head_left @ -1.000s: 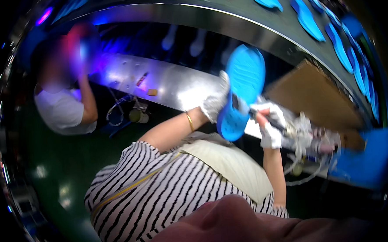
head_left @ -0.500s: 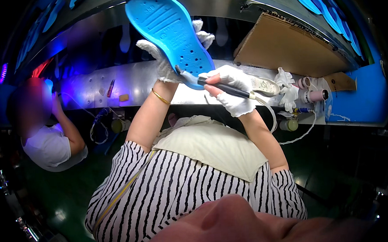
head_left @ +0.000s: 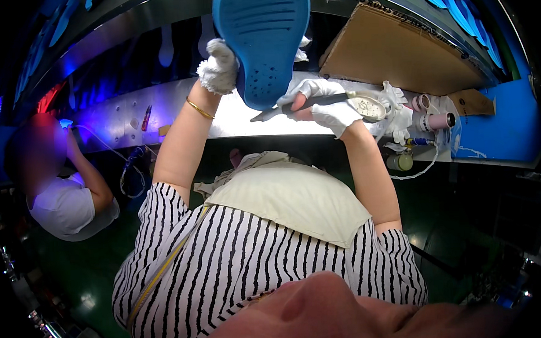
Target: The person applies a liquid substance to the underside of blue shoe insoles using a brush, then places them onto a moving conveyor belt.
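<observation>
Top centre of frame: our gloved left hand [head_left: 219, 67] grips blue shoe sole [head_left: 263, 38], raised above lit surface [head_left: 157, 110]; our gloved right hand [head_left: 328, 108] clasps dark pen-like tool [head_left: 295, 106] against sole's lower edge.

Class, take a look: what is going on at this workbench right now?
A person in white gloves holds a blue shoe sole up with the left hand. The right hand holds a dark brush-like tool, its tip at the sole's lower edge. A small round dish sits just behind. Another person works on the left.
</observation>
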{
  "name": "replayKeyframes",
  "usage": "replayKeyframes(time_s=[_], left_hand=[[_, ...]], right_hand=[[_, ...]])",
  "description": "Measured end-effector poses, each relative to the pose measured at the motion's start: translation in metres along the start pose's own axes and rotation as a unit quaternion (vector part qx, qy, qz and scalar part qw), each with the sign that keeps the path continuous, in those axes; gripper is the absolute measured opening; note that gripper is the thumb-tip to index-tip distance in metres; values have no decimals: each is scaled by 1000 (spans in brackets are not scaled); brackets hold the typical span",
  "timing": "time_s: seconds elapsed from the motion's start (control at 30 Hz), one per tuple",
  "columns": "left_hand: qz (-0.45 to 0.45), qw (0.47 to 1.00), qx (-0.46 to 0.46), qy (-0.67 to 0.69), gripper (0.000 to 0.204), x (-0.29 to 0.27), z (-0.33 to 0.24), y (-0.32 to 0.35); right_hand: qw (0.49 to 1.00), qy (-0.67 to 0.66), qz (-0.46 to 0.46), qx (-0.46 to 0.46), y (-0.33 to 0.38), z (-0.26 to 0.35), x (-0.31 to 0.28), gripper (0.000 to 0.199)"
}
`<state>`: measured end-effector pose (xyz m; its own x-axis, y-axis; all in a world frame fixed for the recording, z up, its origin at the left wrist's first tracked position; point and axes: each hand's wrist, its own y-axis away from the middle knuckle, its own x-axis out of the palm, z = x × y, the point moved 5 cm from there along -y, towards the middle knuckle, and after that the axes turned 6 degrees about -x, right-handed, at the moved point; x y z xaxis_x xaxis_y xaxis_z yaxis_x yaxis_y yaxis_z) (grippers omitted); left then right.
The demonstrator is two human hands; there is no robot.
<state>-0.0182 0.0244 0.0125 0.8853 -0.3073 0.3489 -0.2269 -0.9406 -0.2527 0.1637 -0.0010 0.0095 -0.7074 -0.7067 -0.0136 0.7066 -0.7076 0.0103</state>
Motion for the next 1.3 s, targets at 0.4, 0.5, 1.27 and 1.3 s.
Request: replayKeyframes(time_s=[0.4,0.5,1.27,1.3], left_hand=[[-20,964,-242,-108,100,21,-6,-11],[-79,959,-221,-159,96,26,-9,-14],[35,908,-178,378,84,-32,-9,11],[57,874,-180,447,84,-31,-7,15]], right_hand=[[1000,1,21,-21,-3,17,7,14],[987,-14,-8,-158,-5,26,0,15],[963,-9,-165,-212,11,39,-39,18],[959,-25,-194,-206,9,32,-36,16]])
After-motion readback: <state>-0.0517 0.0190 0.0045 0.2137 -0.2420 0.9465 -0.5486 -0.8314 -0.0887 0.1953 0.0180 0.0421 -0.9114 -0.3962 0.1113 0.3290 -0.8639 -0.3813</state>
